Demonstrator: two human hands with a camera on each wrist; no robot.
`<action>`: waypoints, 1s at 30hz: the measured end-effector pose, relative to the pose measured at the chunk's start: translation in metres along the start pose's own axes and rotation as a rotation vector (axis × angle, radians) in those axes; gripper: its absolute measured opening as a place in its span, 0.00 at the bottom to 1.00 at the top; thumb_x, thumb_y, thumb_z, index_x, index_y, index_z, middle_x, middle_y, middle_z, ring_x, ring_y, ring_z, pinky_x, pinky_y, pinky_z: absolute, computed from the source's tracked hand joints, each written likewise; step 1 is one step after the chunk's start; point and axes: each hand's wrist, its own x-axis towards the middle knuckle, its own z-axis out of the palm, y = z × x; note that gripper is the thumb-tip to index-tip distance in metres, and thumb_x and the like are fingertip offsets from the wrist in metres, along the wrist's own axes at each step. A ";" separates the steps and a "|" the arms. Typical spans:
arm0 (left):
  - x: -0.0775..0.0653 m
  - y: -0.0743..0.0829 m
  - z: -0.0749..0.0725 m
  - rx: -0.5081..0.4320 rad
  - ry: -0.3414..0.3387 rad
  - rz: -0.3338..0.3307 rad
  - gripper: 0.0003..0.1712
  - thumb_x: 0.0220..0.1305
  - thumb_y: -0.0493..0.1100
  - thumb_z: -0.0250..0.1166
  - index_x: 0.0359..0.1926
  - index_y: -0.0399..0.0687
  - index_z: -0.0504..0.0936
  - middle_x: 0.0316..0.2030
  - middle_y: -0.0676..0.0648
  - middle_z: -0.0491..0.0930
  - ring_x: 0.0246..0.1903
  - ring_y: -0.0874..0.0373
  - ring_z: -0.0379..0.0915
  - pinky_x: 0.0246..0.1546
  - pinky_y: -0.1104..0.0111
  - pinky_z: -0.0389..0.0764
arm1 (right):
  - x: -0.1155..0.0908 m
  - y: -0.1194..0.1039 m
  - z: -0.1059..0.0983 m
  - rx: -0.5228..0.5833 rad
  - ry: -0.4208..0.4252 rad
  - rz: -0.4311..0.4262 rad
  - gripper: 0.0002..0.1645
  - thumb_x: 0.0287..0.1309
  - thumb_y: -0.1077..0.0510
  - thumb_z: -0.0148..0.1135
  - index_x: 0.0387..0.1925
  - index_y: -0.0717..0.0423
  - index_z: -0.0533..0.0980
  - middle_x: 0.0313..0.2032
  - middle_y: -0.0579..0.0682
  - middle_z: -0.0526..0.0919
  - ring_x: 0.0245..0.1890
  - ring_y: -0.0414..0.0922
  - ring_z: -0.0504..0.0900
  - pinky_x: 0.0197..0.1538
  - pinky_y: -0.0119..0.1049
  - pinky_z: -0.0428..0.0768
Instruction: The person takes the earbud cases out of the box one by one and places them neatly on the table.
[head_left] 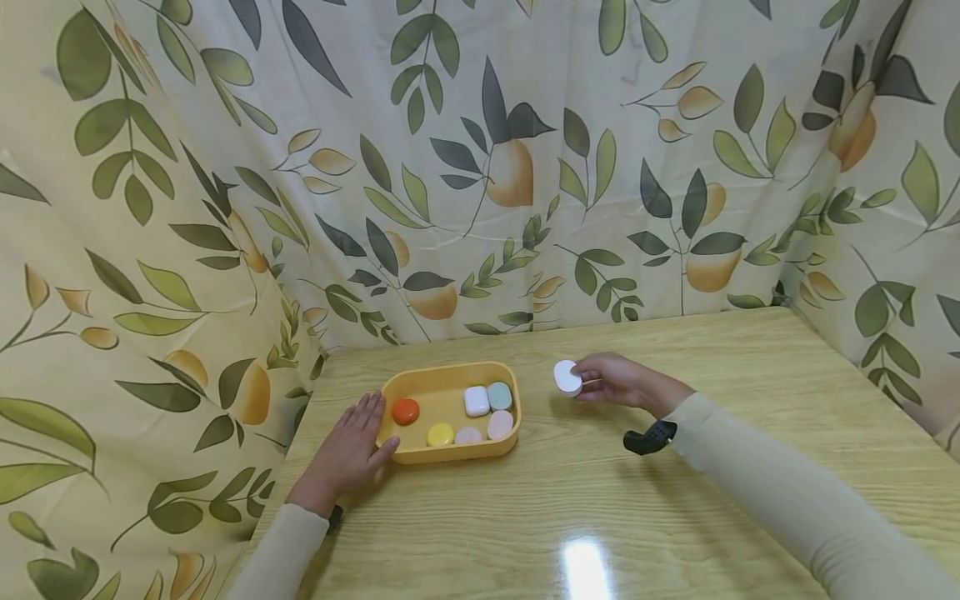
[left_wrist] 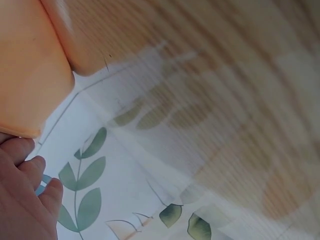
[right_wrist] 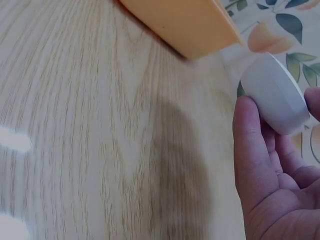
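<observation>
My right hand [head_left: 617, 382] pinches a thick white disc [head_left: 567, 378] between thumb and fingers, held above the table to the right of the tray. From the right wrist view, the disc [right_wrist: 274, 95] shows a rounded side and a flat face. My left hand [head_left: 352, 446] lies with fingers straight against the left end of the yellow-orange tray [head_left: 450, 456], thumb at its front corner. Inside the tray, an orange-red round piece [head_left: 406, 411] sits at the left and a yellow one [head_left: 440, 434] near the front wall. A white squarish piece [head_left: 476, 401] lies beside a grey-green round one [head_left: 499, 396].
Two pale pink pieces, one at the front wall [head_left: 468, 435] and one in the right corner [head_left: 500, 424], also lie in the tray. The wood-grain table [head_left: 465, 533] meets a leaf-and-fruit patterned curtain [head_left: 480, 167] behind and at both sides. Black bands [head_left: 649, 437] circle the wrists.
</observation>
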 end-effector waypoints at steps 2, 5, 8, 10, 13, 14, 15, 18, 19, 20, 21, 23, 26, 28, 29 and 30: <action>0.000 0.000 0.000 0.003 -0.004 -0.001 0.45 0.74 0.64 0.42 0.74 0.32 0.50 0.74 0.38 0.48 0.73 0.44 0.40 0.70 0.52 0.44 | -0.001 0.000 -0.002 0.000 0.006 0.002 0.18 0.68 0.64 0.50 0.55 0.70 0.64 0.40 0.56 0.78 0.40 0.50 0.82 0.59 0.52 0.72; -0.001 0.000 -0.001 -0.002 -0.005 -0.001 0.45 0.74 0.64 0.42 0.74 0.32 0.50 0.74 0.38 0.48 0.73 0.45 0.40 0.70 0.51 0.45 | -0.002 0.001 -0.005 -0.009 0.009 0.008 0.16 0.68 0.64 0.50 0.54 0.70 0.65 0.40 0.56 0.78 0.40 0.50 0.82 0.58 0.51 0.73; -0.001 0.000 0.000 -0.007 -0.004 -0.003 0.45 0.74 0.64 0.42 0.74 0.32 0.50 0.74 0.38 0.48 0.73 0.46 0.40 0.70 0.52 0.45 | -0.003 0.002 -0.007 -0.013 0.022 0.018 0.16 0.68 0.63 0.50 0.53 0.70 0.66 0.40 0.57 0.79 0.40 0.50 0.83 0.56 0.48 0.75; -0.001 0.000 0.000 -0.009 -0.003 -0.002 0.45 0.74 0.64 0.42 0.74 0.32 0.50 0.74 0.38 0.48 0.73 0.46 0.40 0.70 0.52 0.46 | -0.004 0.003 -0.008 -0.018 0.024 0.022 0.18 0.68 0.63 0.50 0.55 0.71 0.66 0.41 0.57 0.78 0.40 0.50 0.83 0.55 0.47 0.76; 0.000 -0.001 0.001 -0.004 -0.013 -0.004 0.45 0.74 0.65 0.41 0.74 0.32 0.49 0.74 0.39 0.47 0.74 0.46 0.39 0.71 0.52 0.45 | -0.005 0.005 -0.010 -0.013 0.026 0.027 0.21 0.68 0.63 0.51 0.57 0.72 0.64 0.41 0.58 0.78 0.41 0.50 0.83 0.55 0.47 0.77; 0.000 -0.001 0.002 -0.003 -0.017 -0.005 0.46 0.74 0.65 0.40 0.74 0.32 0.49 0.74 0.39 0.46 0.74 0.47 0.39 0.71 0.52 0.44 | -0.006 0.005 -0.011 -0.013 0.023 0.027 0.22 0.68 0.62 0.51 0.57 0.73 0.64 0.42 0.58 0.78 0.41 0.50 0.83 0.55 0.47 0.76; 0.000 -0.001 0.002 -0.002 -0.022 -0.006 0.46 0.74 0.65 0.39 0.74 0.33 0.49 0.75 0.39 0.46 0.74 0.47 0.38 0.71 0.53 0.44 | -0.006 0.005 -0.011 -0.014 0.019 0.026 0.22 0.68 0.62 0.52 0.58 0.73 0.63 0.42 0.58 0.78 0.41 0.50 0.83 0.55 0.47 0.76; 0.000 -0.002 0.002 -0.003 -0.030 -0.008 0.46 0.74 0.66 0.39 0.75 0.33 0.48 0.75 0.40 0.45 0.74 0.47 0.37 0.71 0.53 0.43 | -0.006 0.006 -0.013 -0.023 0.014 0.024 0.24 0.68 0.62 0.52 0.59 0.74 0.62 0.43 0.58 0.77 0.42 0.51 0.83 0.56 0.48 0.76; 0.000 -0.002 0.002 -0.004 -0.028 -0.007 0.46 0.74 0.66 0.39 0.74 0.33 0.48 0.75 0.39 0.46 0.74 0.47 0.38 0.71 0.53 0.44 | -0.006 0.006 -0.013 -0.025 0.016 0.025 0.24 0.69 0.62 0.52 0.60 0.74 0.62 0.43 0.58 0.77 0.42 0.51 0.83 0.56 0.48 0.76; 0.000 -0.002 0.002 -0.005 -0.025 -0.005 0.46 0.74 0.65 0.39 0.74 0.33 0.48 0.75 0.39 0.46 0.74 0.47 0.38 0.71 0.52 0.45 | -0.006 0.006 -0.014 -0.028 0.015 0.024 0.25 0.69 0.62 0.52 0.60 0.74 0.62 0.43 0.58 0.77 0.43 0.51 0.83 0.56 0.48 0.75; 0.000 -0.001 0.001 -0.005 -0.022 -0.003 0.45 0.74 0.65 0.39 0.74 0.33 0.49 0.75 0.39 0.46 0.74 0.47 0.38 0.70 0.52 0.45 | -0.006 0.007 -0.014 -0.033 0.013 0.023 0.25 0.69 0.62 0.52 0.60 0.74 0.61 0.44 0.58 0.77 0.43 0.51 0.82 0.57 0.48 0.75; -0.001 -0.001 0.000 -0.004 -0.014 0.002 0.45 0.74 0.65 0.40 0.74 0.32 0.49 0.74 0.39 0.47 0.73 0.46 0.39 0.70 0.52 0.46 | -0.005 0.008 -0.016 -0.029 0.018 0.024 0.25 0.69 0.62 0.52 0.60 0.74 0.61 0.44 0.59 0.77 0.43 0.51 0.82 0.57 0.49 0.74; -0.001 -0.001 -0.001 -0.005 -0.012 0.001 0.45 0.74 0.64 0.41 0.74 0.32 0.49 0.74 0.39 0.47 0.73 0.46 0.39 0.70 0.52 0.47 | -0.004 0.009 -0.018 -0.026 0.022 0.027 0.25 0.68 0.62 0.53 0.59 0.74 0.62 0.44 0.59 0.76 0.43 0.51 0.82 0.58 0.49 0.74; -0.001 0.000 -0.001 -0.005 -0.016 -0.002 0.45 0.74 0.64 0.41 0.74 0.33 0.49 0.74 0.39 0.47 0.74 0.47 0.39 0.70 0.52 0.46 | -0.004 0.009 -0.019 -0.028 0.027 0.030 0.24 0.68 0.62 0.53 0.59 0.73 0.62 0.44 0.59 0.76 0.44 0.51 0.82 0.58 0.49 0.74; -0.001 0.000 -0.001 -0.006 -0.017 -0.003 0.45 0.74 0.64 0.41 0.74 0.33 0.49 0.74 0.39 0.47 0.74 0.47 0.39 0.70 0.52 0.46 | -0.004 0.009 -0.019 -0.031 0.030 0.031 0.24 0.68 0.62 0.53 0.59 0.73 0.62 0.45 0.59 0.76 0.44 0.51 0.82 0.57 0.49 0.74; -0.001 0.000 -0.001 -0.007 -0.017 -0.004 0.45 0.74 0.64 0.41 0.74 0.33 0.49 0.74 0.39 0.47 0.74 0.47 0.39 0.70 0.52 0.46 | -0.004 0.009 -0.019 -0.036 0.032 0.032 0.25 0.68 0.62 0.53 0.59 0.73 0.62 0.45 0.59 0.76 0.44 0.51 0.82 0.57 0.48 0.75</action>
